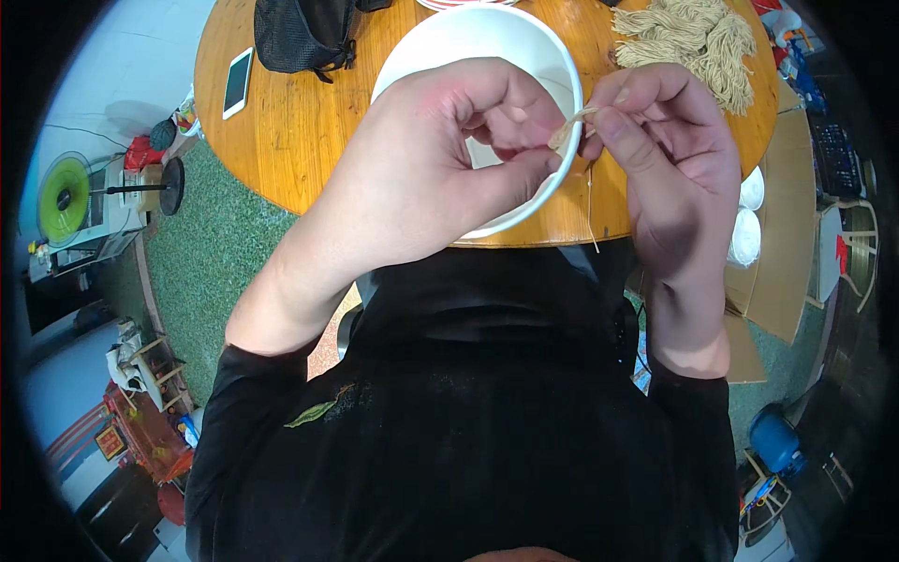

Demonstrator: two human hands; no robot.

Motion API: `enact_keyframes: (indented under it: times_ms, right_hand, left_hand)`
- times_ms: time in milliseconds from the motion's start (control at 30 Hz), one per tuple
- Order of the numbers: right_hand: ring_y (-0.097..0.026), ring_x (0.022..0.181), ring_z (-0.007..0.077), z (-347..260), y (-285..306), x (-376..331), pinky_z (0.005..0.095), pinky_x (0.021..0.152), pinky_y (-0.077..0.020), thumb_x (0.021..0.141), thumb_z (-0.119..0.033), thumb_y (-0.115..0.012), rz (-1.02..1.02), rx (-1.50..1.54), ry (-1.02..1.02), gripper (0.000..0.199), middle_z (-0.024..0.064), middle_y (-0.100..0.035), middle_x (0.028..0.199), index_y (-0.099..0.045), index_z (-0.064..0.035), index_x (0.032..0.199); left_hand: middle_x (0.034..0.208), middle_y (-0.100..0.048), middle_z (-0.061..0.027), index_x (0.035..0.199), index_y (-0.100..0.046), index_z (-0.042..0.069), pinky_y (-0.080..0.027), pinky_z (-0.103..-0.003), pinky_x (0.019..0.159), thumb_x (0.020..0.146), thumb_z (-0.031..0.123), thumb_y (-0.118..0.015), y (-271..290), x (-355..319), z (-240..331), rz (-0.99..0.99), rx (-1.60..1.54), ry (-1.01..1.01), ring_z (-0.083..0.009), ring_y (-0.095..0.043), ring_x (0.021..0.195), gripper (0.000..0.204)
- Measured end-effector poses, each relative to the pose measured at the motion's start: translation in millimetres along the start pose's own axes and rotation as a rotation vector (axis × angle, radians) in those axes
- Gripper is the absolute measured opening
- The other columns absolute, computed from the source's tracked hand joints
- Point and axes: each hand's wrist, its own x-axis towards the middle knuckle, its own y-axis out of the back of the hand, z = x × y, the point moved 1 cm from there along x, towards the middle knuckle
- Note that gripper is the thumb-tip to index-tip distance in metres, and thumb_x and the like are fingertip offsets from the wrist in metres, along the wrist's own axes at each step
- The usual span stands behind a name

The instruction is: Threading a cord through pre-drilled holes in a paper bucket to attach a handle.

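Over the right rim of a white bucket (426,42), my left hand (421,164) pinches a short length of beige yarn (567,129) between thumb and curled fingers. My right hand (676,155) grips the same yarn between thumb and forefinger, just right of the rim. The yarn looks twisted or looped between the two hands; whether there is a knot in it I cannot tell. A thin loose end hangs below, in front of the table edge. Part of the bucket's inside is hidden behind my left hand.
The round wooden table (281,155) also bears a pile of beige yarn skeins (698,42) at the far right, a black mesh bag (302,37) and a white phone (238,82). Cardboard (782,225) and white rolls (745,239) lie to the right. A green fan (64,197) stands left.
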Motion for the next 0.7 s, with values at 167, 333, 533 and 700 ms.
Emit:
enact_keyframes:
  times_ms: [167,333,533,700]
  right_hand:
    - [-0.067,0.089,0.0139,0.3,-3.0,-2.2,0.0274,0.083,-0.0556,0.101,0.007,-0.067,0.045,0.033,-0.011,0.014,0.0115,-0.071,0.109,-0.061,-0.0020,0.110]
    - [-0.067,0.090,0.0136,0.5,-1.6,-2.9,0.0264,0.084,-0.0553,0.101,0.007,-0.067,0.045,0.023,-0.001,0.014,0.0111,-0.071,0.109,-0.061,-0.0019,0.110]
    - [-0.065,0.093,0.0124,7.4,0.3,-1.4,0.0259,0.088,-0.0541,0.103,0.010,-0.063,0.065,-0.129,0.093,0.014,0.0109,-0.069,0.113,-0.060,-0.0003,0.113]
    - [-0.068,0.095,0.0093,16.4,1.8,-2.2,0.0230,0.089,-0.0548,0.104,0.005,-0.068,0.130,-0.176,0.171,0.013,0.0041,-0.071,0.104,-0.064,0.0006,0.115]
  left_hand:
    - [0.102,-0.075,-0.0050,0.110,-0.071,-0.001,-0.057,-0.028,0.092,0.102,-0.003,-0.074,1.2,1.4,3.7,-0.029,0.060,-0.020,-0.0121,-0.073,0.098,0.009]
    - [0.101,-0.076,-0.0062,0.112,-0.069,-0.002,-0.057,-0.027,0.092,0.105,-0.002,-0.070,-3.8,3.2,1.2,0.008,-0.012,-0.071,-0.0129,-0.073,0.100,0.008]
    - [0.100,-0.074,-0.0081,0.111,-0.067,-0.001,-0.055,-0.029,0.088,0.109,0.003,-0.056,-6.1,7.0,-2.7,-0.013,-0.377,0.030,-0.0139,-0.069,0.091,0.012]
    - [0.103,-0.073,-0.0073,0.112,-0.065,0.000,-0.054,-0.029,0.090,0.110,0.005,-0.054,-4.9,5.7,-7.4,-0.017,-0.382,0.008,-0.0134,-0.068,0.097,0.012]
